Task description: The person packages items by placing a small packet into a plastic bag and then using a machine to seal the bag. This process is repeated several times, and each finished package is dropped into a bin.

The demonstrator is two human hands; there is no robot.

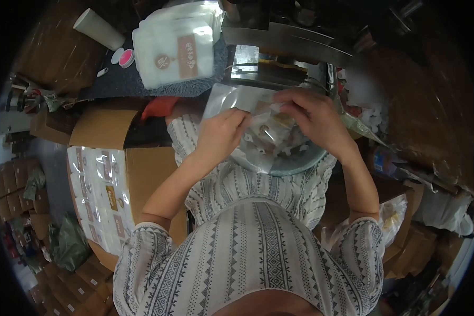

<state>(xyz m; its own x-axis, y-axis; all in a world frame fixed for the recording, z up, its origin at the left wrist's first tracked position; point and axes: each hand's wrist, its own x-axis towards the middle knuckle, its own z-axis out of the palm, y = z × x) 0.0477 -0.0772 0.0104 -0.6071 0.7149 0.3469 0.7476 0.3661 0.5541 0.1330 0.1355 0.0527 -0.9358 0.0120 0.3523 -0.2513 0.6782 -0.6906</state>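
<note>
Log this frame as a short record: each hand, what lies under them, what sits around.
left hand: left hand, fingers closed on clear plastic bag
right hand: right hand, fingertips at the bag's upper part; grip unclear
below: round grey-green basin, small pieces inside, too blurred to name
ahead left: stacked white printed packs on fuzzy blue-grey cloth
left side: open brown cardboard box of white packs
</note>
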